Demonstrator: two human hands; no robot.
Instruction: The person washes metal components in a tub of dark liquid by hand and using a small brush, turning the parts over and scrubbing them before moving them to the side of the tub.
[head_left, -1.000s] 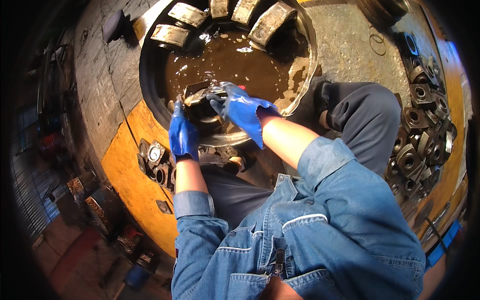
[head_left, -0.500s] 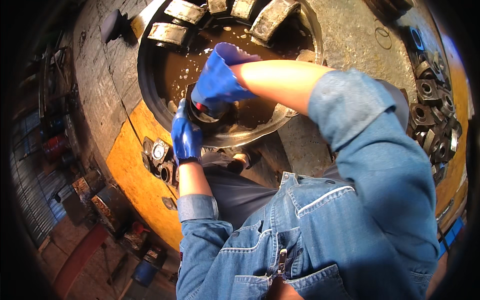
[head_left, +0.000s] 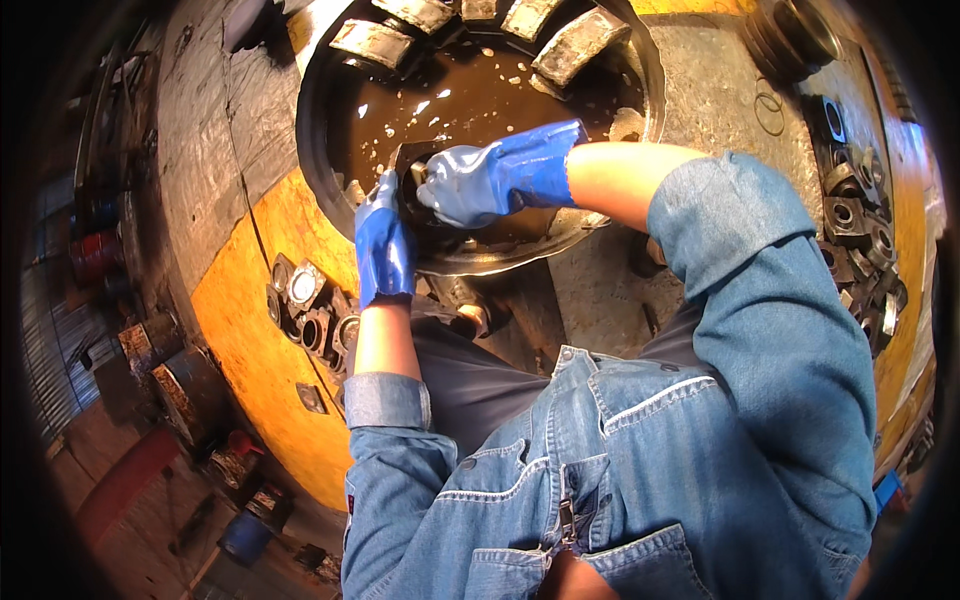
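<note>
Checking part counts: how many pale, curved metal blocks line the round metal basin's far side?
5, left to right along the basin: leftmost block, second block, middle block, fourth block, rightmost block. More may hide beyond the picture's top.

We look through one fisheye camera on the person's head, facing steeply down past the denim jacket [head_left: 640, 470], which sits closest and fills the near side. Farther out, we see the left gloved hand [head_left: 384, 230] and right gloved hand [head_left: 470, 185] at the round basin [head_left: 312, 130], whose far rim our frame crops. Our wide view reaches right to bored metal blocks [head_left: 833, 222].
</note>
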